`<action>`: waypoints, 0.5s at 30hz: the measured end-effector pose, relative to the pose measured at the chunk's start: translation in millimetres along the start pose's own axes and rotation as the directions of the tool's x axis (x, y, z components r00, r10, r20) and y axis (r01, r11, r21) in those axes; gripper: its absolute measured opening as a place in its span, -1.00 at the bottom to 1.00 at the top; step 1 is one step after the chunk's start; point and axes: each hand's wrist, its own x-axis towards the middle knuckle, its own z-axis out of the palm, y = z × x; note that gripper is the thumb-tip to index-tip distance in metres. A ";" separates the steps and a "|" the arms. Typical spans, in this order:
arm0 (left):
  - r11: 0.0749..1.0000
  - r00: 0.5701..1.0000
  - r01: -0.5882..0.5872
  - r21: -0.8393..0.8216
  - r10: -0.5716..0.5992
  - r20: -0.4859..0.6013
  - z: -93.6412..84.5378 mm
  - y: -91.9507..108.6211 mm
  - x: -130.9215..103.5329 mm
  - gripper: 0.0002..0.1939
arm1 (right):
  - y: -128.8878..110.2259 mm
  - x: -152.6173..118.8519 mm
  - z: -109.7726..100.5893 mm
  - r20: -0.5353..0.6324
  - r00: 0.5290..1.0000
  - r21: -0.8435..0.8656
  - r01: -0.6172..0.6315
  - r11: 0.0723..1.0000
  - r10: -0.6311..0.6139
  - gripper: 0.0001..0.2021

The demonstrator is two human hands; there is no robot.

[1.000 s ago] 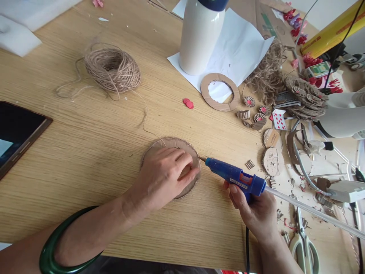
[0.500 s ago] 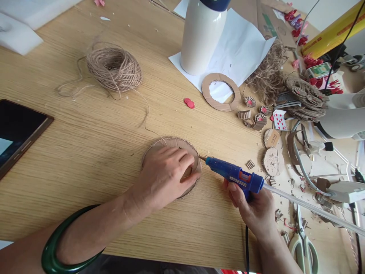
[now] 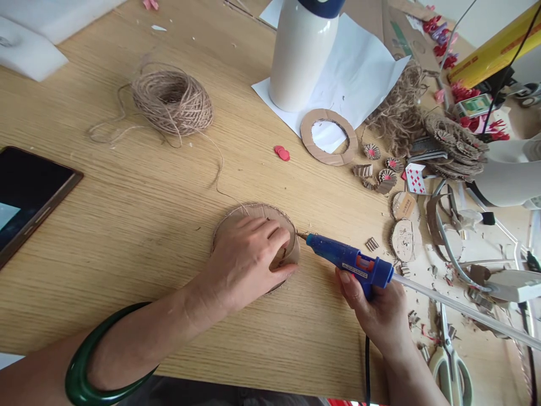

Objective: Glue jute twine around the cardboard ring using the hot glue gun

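Observation:
Under my left hand (image 3: 249, 259) lies a round cardboard disc (image 3: 264, 211) with twine along its edge. The fingers are bent over it, with thumb and fingertips gripping it near its right side; the palm hides much of the disc. A blue hot glue gun (image 3: 350, 259) is held in my right hand (image 3: 376, 313), fingers wrapped round its handle. Its nozzle touches or nearly touches the disc's right edge. A clear glue stick (image 3: 456, 307) sticks out of the gun's back. From the disc a thin strand of twine runs up to a twine ball (image 3: 171, 104).
A cardboard ring (image 3: 310, 144) and white bottle (image 3: 304, 56) stand around the paper sheet (image 3: 363, 62). Red paper circles (image 3: 282, 153) lie nearer. Scissors (image 3: 450, 361), cardboard rounds (image 3: 403, 239) and scraps crowd the right. A phone (image 3: 34, 197) lies at left.
The whole view has shifted slightly. Both hands, the disc and the glue gun keep almost the same places relative to each other, with the nozzle still at the disc's right edge.

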 end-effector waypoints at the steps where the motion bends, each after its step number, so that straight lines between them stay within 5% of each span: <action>1: 1.000 1.000 0.003 0.000 -0.003 0.002 -0.3 0.1 0.0 -0.70 | -0.1 -0.1 -0.2 0.004 1.000 -0.001 -0.003 1.000 0.003 -0.69; 15: 1.000 0.999 0.013 -0.010 -0.013 0.041 -1.5 -0.2 -0.4 -0.58 | -6.6 3.9 -1.9 -0.023 0.999 -0.054 0.022 0.998 -0.023 -0.69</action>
